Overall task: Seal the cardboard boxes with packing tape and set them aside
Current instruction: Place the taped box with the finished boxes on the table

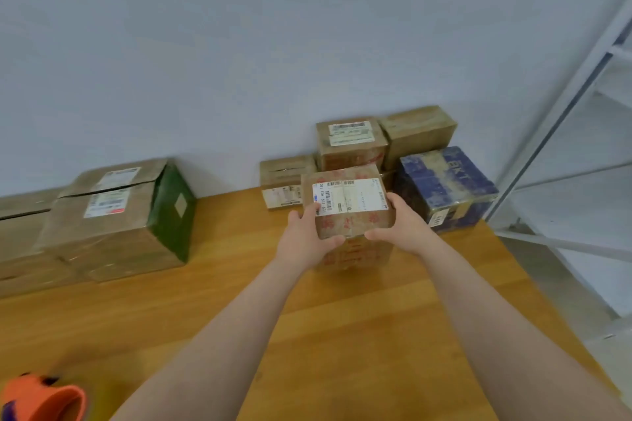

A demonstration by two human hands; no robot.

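- The small brown cardboard box with a white shipping label and red print (352, 198) is at the far side of the wooden table (342, 318), in front of a pile of brown cardboard boxes (349, 143) at the wall.
- The left hand (304, 236) and the right hand (400, 225) both grasp it, with fingers curled around its near corners.
- Below the hands there is more red-printed cardboard. I cannot tell if this is a second box under it or the same box.
- If it is a stack, a crooked placement could make the upper box slide off.
- The grip is only at the near corners, so I think the far end could dip and the box could slip.
- The blue printed box (448, 181) is just beside on the right. A push to that side could shift it toward the table edge.
- The picture is too blurred to show a tape seam, so an unsealed box could be set aside by mistake. The orange tape dispenser (44, 400) lies well apart, near left.
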